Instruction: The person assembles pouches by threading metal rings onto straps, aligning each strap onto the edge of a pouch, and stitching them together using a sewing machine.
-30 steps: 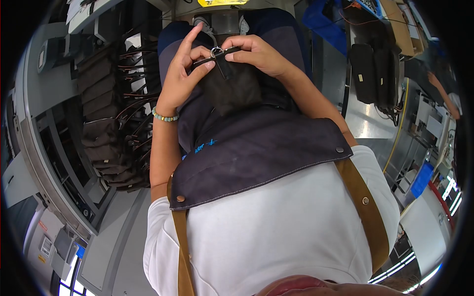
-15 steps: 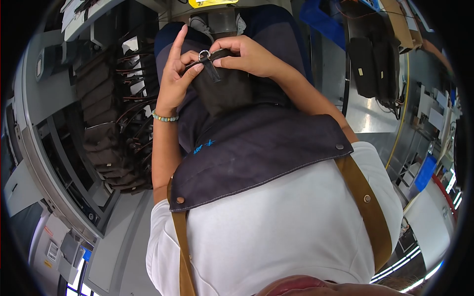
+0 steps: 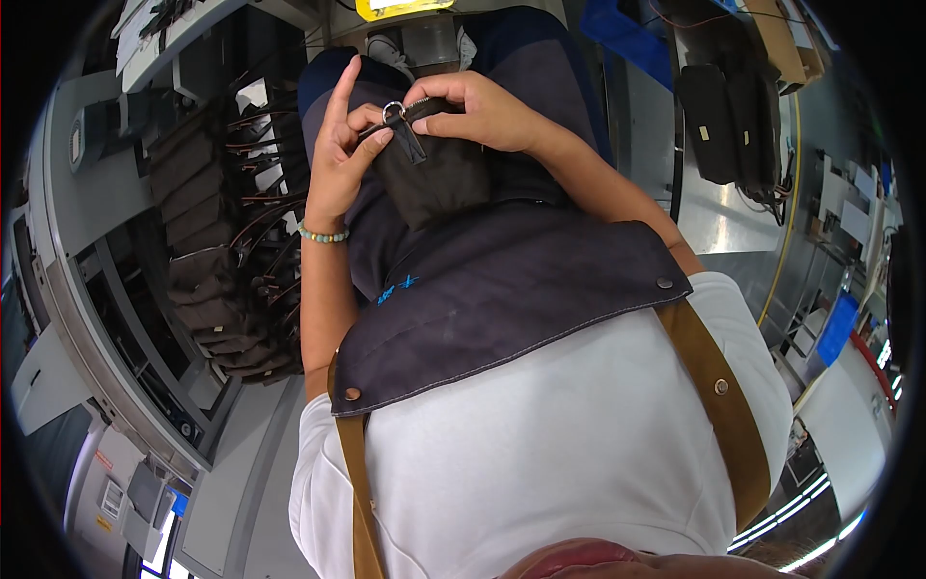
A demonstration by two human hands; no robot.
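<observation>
A small black zip pouch [image 3: 439,183] rests upright over my lap, with a metal ring [image 3: 393,112] and a short dark strap tab [image 3: 409,143] at its top edge. My left hand [image 3: 340,145] pinches the left end of that edge between thumb and bent fingers, its index finger pointing up. On the other side, my right hand [image 3: 477,111] grips the zippered rim close to the ring with thumb and fingers closed. The pouch's inside is hidden.
To the left, several dark fabric pouches [image 3: 198,212] with thin wires hang in a row. Two more dark pouches [image 3: 728,130] lie on a metal surface [image 3: 719,227] at right, near a blue bin [image 3: 627,43] and a cardboard box [image 3: 786,48]. A yellow object [image 3: 400,8] sits ahead.
Both hands keep the same hold on the pouch. The view has shifted slightly, and the pouch and strap tab show a little more plainly.
</observation>
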